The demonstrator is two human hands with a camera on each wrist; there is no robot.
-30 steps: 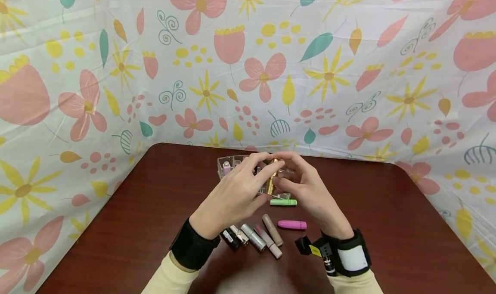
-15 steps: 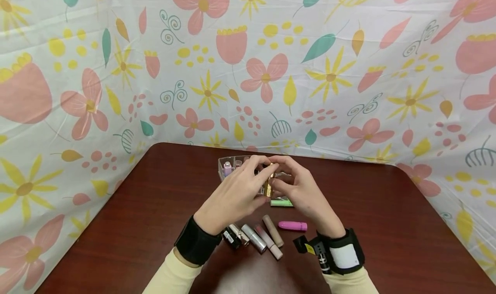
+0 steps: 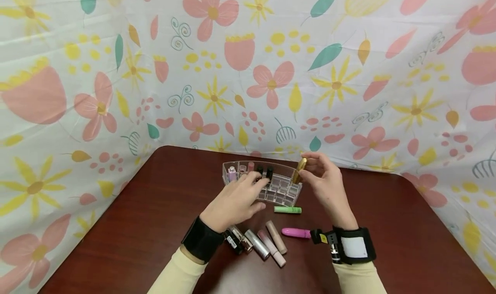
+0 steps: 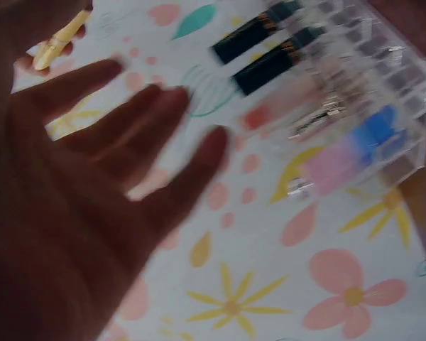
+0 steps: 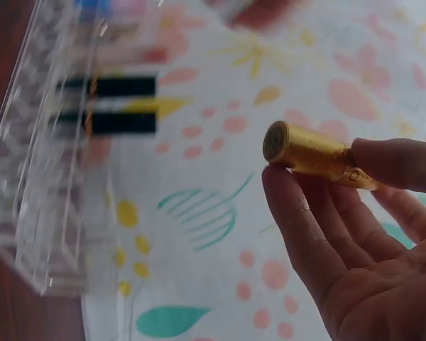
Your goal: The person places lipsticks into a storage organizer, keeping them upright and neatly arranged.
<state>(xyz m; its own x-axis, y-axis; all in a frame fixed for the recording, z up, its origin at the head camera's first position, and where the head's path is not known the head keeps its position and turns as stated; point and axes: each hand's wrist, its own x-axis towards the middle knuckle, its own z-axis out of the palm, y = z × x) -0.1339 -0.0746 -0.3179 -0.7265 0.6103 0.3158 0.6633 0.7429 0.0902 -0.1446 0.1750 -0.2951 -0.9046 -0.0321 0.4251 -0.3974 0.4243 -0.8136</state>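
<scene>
Lying nearest are loose tubes [image 3: 257, 244]; beyond, the left hand [image 3: 235, 198], fingers loosely extended, holds nothing; the right hand [image 3: 327, 184] pinches the gold tube [image 3: 300, 170] by the far right corner of the rack [image 3: 280, 193]; placing seems underway, calling for an upright descent.

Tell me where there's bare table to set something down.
Bare tabletop stretches left of the clear organizer and left hand, and right of the right hand. It's crowded in front of the organizer: green tube, pink tube, row of slanted tubes.
</scene>
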